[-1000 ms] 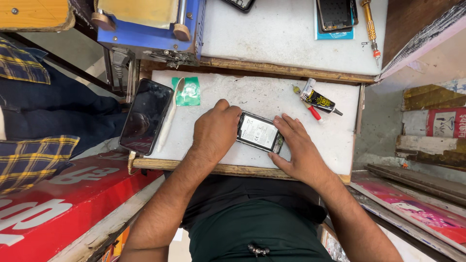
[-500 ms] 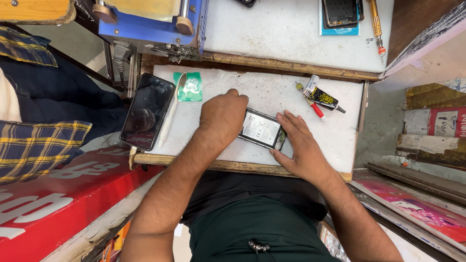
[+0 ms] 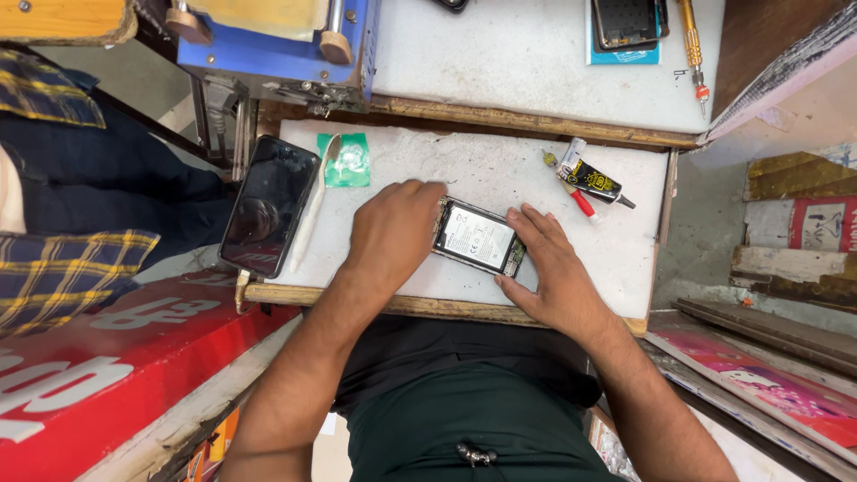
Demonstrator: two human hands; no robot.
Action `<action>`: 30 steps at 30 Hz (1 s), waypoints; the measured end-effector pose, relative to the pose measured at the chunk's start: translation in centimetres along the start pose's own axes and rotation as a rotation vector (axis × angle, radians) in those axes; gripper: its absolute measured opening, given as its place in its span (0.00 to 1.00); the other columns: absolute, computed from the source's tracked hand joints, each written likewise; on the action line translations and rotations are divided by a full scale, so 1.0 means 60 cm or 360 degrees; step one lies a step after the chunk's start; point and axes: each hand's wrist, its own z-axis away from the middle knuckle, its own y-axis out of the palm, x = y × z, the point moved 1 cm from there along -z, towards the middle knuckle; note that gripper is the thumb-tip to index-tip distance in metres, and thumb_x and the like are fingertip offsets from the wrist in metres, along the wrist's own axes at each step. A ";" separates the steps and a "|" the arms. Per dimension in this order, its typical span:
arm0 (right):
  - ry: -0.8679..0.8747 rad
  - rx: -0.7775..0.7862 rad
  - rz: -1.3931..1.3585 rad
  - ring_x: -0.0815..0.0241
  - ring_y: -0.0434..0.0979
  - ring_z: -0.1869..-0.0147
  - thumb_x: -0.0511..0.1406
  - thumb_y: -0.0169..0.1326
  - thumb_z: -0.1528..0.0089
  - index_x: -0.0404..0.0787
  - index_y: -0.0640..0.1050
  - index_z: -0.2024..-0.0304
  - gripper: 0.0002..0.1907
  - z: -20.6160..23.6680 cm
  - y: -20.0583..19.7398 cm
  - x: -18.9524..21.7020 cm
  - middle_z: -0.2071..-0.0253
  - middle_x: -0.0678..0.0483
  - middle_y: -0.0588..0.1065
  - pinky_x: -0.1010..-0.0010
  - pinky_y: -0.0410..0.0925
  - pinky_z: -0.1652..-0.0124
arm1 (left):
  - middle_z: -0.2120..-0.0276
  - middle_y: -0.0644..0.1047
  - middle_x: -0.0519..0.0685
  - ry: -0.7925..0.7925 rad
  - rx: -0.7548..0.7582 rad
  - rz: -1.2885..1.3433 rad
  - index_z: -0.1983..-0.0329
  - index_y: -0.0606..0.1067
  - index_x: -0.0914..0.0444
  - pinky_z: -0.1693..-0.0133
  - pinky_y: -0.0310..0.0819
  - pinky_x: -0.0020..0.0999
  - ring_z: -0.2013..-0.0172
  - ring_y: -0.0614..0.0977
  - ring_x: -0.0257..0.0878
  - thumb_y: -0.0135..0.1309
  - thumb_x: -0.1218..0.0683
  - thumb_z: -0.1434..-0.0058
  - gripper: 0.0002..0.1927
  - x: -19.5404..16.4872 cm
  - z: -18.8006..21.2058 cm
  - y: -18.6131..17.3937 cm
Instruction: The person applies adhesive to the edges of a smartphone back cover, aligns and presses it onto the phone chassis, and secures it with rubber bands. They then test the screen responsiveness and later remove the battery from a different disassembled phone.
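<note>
Two bare hands frame an opened phone with a white-labelled battery showing inside its dark frame [image 3: 478, 238], which lies flat on a white, scuffed stone-like slab [image 3: 500, 174] near its front edge. The left hand [image 3: 390, 234] covers the phone's left end, knuckles up; its fingertips are hidden under the hand, so whether they pinch the frame or only press on it cannot be told. The right hand [image 3: 549, 272] lies at the phone's right end with fingers spread apart, fingertips touching the edge and thumb at the lower corner.

A black glass phone screen [image 3: 270, 205] overhangs the slab's left edge, a slim pale plastic prying tool [image 3: 311, 210] just beside it. A small green packet [image 3: 345, 161] sits near the slab's back edge. A black glue tube with a red tip [image 3: 591, 181] lies to the right, well apart from the hands.

The slab rests on a wooden board. Behind it, a second white worktop [image 3: 500, 62] carries a blue machine [image 3: 286, 40], cut off at the top, another opened device [image 3: 625, 22], also cut off, and an orange-handled screwdriver [image 3: 692, 45]. A person in a plaid shirt [image 3: 71, 268] is partly visible at the left.
</note>
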 end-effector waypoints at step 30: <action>-0.0101 0.0055 0.0126 0.42 0.72 0.32 0.32 0.60 0.38 0.36 0.73 0.36 0.27 -0.016 -0.051 0.010 0.39 0.45 0.75 0.57 0.67 0.36 | 0.35 0.67 0.58 0.0061 -0.0191 0.0374 0.36 0.71 0.60 0.34 0.63 0.52 0.34 0.68 0.56 0.65 0.55 0.41 0.29 0.026 0.110 0.039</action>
